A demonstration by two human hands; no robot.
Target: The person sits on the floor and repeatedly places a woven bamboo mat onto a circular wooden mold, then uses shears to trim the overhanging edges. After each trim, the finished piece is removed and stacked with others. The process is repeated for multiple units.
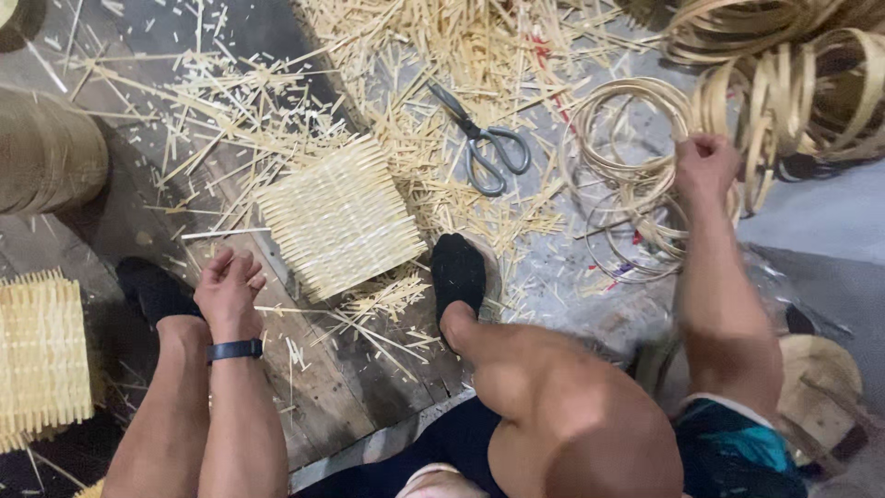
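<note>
A square woven bamboo mat (337, 218) lies on the wooden floor between my feet. My left hand (227, 290) rests on my left knee beside it, fingers loosely curled and holding nothing; a dark band circles the wrist. My right hand (704, 165) reaches out to the right and is closed on thin bamboo rings (631, 138) from a loose pile of hoops. Grey scissors (484, 141) lie among bamboo slivers above the mat.
Bamboo offcuts (442, 55) litter the floor. More coiled bamboo strips (793, 83) are heaped at the top right. Another woven mat stack (41, 355) sits at the left edge, a round stack (46, 152) above it. A round wooden stool (819, 378) stands at the right.
</note>
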